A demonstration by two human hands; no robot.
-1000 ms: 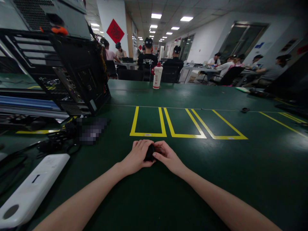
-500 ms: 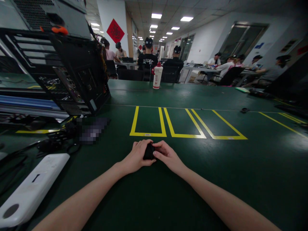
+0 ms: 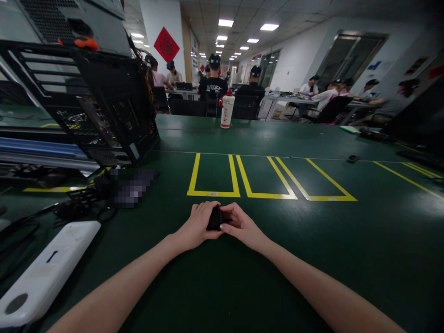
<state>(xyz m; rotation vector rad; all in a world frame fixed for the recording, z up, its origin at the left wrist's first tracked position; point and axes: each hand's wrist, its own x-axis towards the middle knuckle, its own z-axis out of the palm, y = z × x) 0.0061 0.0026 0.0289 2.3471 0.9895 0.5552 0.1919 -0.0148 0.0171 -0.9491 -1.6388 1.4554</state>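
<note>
A small black object (image 3: 214,219) sits between my hands just above the green tabletop; its exact kind is hidden by my fingers. My left hand (image 3: 197,225) is wrapped round its left side, thumb below and fingers over the top. On the right edge, my right hand (image 3: 242,225) pinches it with thumb and fingertips. Both hands are in front of the leftmost yellow tape outline (image 3: 213,194) on the table.
An open black computer case (image 3: 114,106) stands at the left. Nearer lie tangled black cables (image 3: 74,208) and a long white device (image 3: 52,270). A white bottle with a red lid (image 3: 226,111) stands at the far edge. Several people sit at tables beyond.
My right thumb has shifted slightly down along the black object's right edge. The left hand has stayed in place.
</note>
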